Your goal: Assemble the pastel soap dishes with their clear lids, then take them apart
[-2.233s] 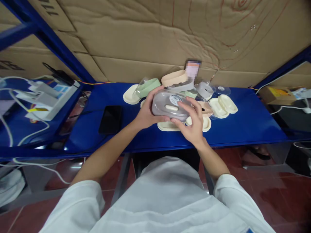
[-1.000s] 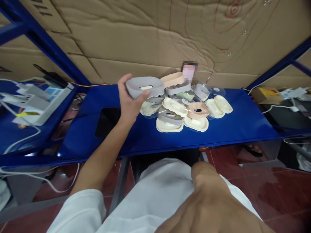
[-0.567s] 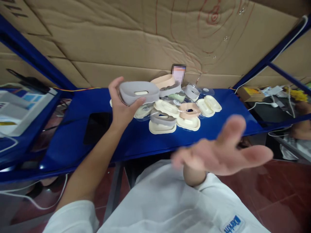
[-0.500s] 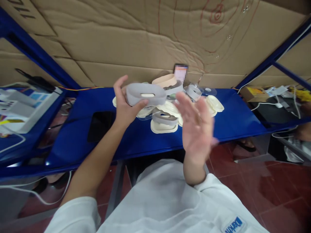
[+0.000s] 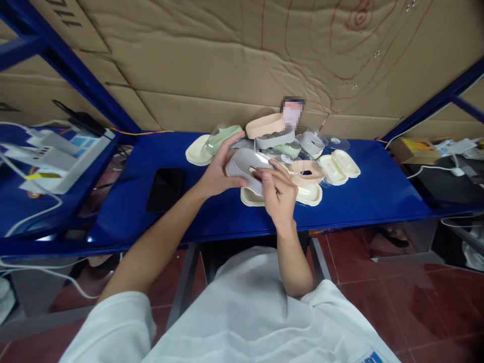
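A light grey, rounded oblong plastic shell [image 5: 239, 165] is held above the blue table, tilted, in my left hand [image 5: 215, 177], thumb at the near side and fingers behind. My right hand [image 5: 280, 195] is closed with its fingertips at the shell's slot and right end; whether they pinch anything else there is hidden. Beneath the hands, a cream tray [image 5: 250, 198] shows in part. Close behind lie a green shell [image 5: 227, 139], a peach shell [image 5: 264, 125] and another grey shell [image 5: 278, 140]. To the right sits a slotted peach shell [image 5: 315, 169] near an open cream case [image 5: 336, 169].
A black phone [image 5: 165, 189] lies on the blue table [image 5: 363, 201] at left. Clear plastic covers [image 5: 338, 143] are among the pieces. Cardboard [image 5: 204, 65] stands behind. White power strips [image 5: 71, 156] are farther left, and a small cardboard box [image 5: 418, 151] is at right.
My right hand has come in from open in the air to the grey shell. My left hand has lowered and tilted the shell. The view has shifted slightly.
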Motion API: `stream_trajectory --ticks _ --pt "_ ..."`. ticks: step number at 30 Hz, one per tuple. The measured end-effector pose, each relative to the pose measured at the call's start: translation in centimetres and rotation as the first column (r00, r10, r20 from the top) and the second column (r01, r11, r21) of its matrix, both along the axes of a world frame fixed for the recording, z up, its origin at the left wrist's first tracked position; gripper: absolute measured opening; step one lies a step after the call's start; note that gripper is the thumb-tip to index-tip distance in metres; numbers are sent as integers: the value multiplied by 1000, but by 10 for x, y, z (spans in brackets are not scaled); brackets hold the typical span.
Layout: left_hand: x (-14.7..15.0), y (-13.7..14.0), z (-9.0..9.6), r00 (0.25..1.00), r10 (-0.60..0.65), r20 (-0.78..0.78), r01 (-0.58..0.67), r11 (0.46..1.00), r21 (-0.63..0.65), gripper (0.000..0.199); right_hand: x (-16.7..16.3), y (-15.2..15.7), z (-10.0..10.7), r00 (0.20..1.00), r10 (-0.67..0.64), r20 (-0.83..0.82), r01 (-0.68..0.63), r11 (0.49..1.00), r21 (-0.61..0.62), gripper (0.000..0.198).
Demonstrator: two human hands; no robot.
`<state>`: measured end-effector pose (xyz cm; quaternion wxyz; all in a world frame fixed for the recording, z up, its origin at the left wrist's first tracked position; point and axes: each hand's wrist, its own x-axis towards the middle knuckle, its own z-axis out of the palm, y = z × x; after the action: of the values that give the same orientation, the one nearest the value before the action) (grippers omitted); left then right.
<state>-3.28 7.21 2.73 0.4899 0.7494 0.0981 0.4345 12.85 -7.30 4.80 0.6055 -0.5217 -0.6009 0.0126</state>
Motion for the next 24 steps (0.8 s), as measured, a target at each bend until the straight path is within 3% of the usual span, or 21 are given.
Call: stream_trajectory --ticks 6,12,17,19,20,23,24 --pt "6 -12 7 998 60 0 -60 998 -28 120 5 0 -4 998 -43 -48 41 999 -27 49" --pt "19 -28 17 988 139 70 -116 956 -268 112 1 5 -5 976 -143 -167 137 989 -47 52" --pt "20 -28 17 970 237 52 -206 917 -341 94 -3 21 -9 958 -266 -104 263 964 -39 49" --pt "15 -20 16 955 291 50 -247 881 -404 80 22 20 -11 897 -408 -168 408 912 -37 50" --pt "12 -14 15 936 345 68 -283 853 -438 73 41 17 -12 835 -498 -233 505 863 -33 52" --pt "1 6 9 821 548 163 -411 764 -498 60 112 6 -14 651 -653 -387 697 716 -36 61" --pt "-2 11 7 780 595 194 -440 741 -507 59 135 4 -14 615 -661 -429 718 695 -41 63"
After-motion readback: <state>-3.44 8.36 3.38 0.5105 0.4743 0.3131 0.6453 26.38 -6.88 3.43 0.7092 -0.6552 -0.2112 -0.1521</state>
